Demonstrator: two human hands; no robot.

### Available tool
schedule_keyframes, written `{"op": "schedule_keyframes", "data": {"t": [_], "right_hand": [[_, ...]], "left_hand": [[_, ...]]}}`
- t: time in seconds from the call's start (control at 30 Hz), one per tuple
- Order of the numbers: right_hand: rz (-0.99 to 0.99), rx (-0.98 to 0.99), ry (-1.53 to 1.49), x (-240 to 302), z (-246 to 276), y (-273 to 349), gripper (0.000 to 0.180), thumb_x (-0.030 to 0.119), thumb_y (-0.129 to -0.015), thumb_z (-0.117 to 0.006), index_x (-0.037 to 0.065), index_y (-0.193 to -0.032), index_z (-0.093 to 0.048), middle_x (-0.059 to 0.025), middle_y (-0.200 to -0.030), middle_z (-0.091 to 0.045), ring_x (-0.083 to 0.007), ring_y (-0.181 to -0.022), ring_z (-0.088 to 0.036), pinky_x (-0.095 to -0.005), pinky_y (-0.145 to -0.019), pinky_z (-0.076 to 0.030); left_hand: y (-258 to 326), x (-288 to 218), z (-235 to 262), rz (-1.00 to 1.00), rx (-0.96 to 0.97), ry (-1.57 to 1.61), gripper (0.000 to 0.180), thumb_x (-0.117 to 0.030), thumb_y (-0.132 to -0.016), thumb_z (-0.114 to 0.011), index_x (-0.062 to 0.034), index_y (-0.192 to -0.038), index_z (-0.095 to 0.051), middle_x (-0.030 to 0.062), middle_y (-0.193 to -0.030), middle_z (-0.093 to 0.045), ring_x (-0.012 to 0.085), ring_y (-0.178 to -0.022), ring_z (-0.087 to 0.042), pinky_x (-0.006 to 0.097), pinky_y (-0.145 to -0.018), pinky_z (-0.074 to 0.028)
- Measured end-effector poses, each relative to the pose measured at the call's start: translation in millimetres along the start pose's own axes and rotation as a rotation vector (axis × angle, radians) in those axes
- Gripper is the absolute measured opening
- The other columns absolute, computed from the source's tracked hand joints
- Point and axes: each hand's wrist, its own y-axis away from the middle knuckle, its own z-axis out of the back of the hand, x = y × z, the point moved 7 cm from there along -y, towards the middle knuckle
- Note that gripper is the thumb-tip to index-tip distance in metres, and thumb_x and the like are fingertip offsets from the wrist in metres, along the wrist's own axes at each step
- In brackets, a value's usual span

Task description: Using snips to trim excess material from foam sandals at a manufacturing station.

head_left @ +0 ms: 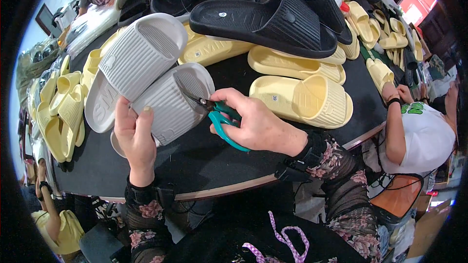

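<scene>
My left hand (pixel 132 139) grips the near grey slide sandal (pixel 168 112) at its left side, thumb along the ribbed strap. In my right hand (pixel 268 124) is a pair of small scissors (pixel 225 134) with teal handles. Their dark blades lie over the opening edge of that strap; whether they touch it I cannot tell. A matching grey slide sandal (pixel 141 53) lies just beyond, tilted and partly overlapping the held one. To the right of my right hand sits a pale yellow slide sandal (pixel 302 101) with a small white size sticker.
Black slide sandals (pixel 263 24) are piled at the back on the dark table (pixel 209 165). More yellow slides (pixel 63 112) lie at the left and far right (pixel 390 39). A person in a white cap (pixel 424 134) works at the right; others are at the far left and lower left.
</scene>
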Motion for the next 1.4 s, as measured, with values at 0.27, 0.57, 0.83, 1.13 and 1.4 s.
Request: {"op": "schedule_keyframes", "data": {"t": [0.27,0.57,0.83,1.13,1.4], "right_hand": [[-0.069,0.029,0.016,-2.5,1.2,0.8,0.042,0.010,-0.081,-0.065,0.001,-0.117,-0.044,-0.0102,-0.093,-0.063,-0.0156,-0.086,-0.064,-0.0277,-0.070,-0.051],[0.023,0.010,0.042,-1.6,2.5,-0.2,0.037,0.007,-0.083,-0.062,-0.001,-0.114,-0.045,-0.0108,-0.089,-0.065,-0.0170,-0.084,-0.065,-0.0283,-0.071,-0.051],[0.080,-0.175,-0.018,7.3,14.4,1.8,0.037,0.011,-0.078,-0.065,0.001,-0.110,-0.047,-0.0155,-0.086,-0.060,-0.0272,-0.071,-0.063,-0.0349,-0.062,-0.050],[0.054,-0.171,0.042,3.6,14.9,0.9,0.037,0.011,-0.077,-0.063,0.002,-0.109,-0.048,-0.0142,-0.084,-0.058,-0.0245,-0.069,-0.062,-0.0349,-0.062,-0.050],[0.062,-0.156,0.019,7.7,17.5,1.5,0.039,0.011,-0.077,-0.064,0.000,-0.110,-0.047,-0.0161,-0.084,-0.059,-0.0251,-0.069,-0.062,-0.0354,-0.062,-0.050]], "left_hand": [[2.2,-3.0,-5.6,-0.050,0.064,-0.095,0.046,0.002,-0.084,-0.048,0.0112,-0.127,-0.037,0.0203,-0.118,-0.054,0.0221,-0.111,-0.052,0.032,-0.097,-0.037],[2.7,4.5,-1.8,-0.002,0.078,-0.075,0.048,0.003,-0.083,-0.046,0.0083,-0.130,-0.038,0.0167,-0.127,-0.050,0.0226,-0.116,-0.049,0.033,-0.099,-0.036],[-0.8,4.7,5.3,0.040,-0.049,-0.123,0.030,-0.007,-0.090,-0.048,0.0045,-0.118,-0.053,0.0082,-0.109,-0.060,0.0123,-0.097,-0.055,0.026,-0.088,-0.041],[-0.5,3.7,7.5,-0.025,-0.006,-0.199,0.024,-0.011,-0.094,-0.051,0.0031,-0.113,-0.057,-0.0024,-0.089,-0.058,0.0008,-0.078,-0.046,0.015,-0.071,-0.035],[0.4,2.4,-1.5,-0.050,0.064,-0.210,0.023,-0.012,-0.096,-0.049,0.0043,-0.110,-0.057,-0.0013,-0.090,-0.059,0.0007,-0.079,-0.047,0.015,-0.072,-0.036]]}}
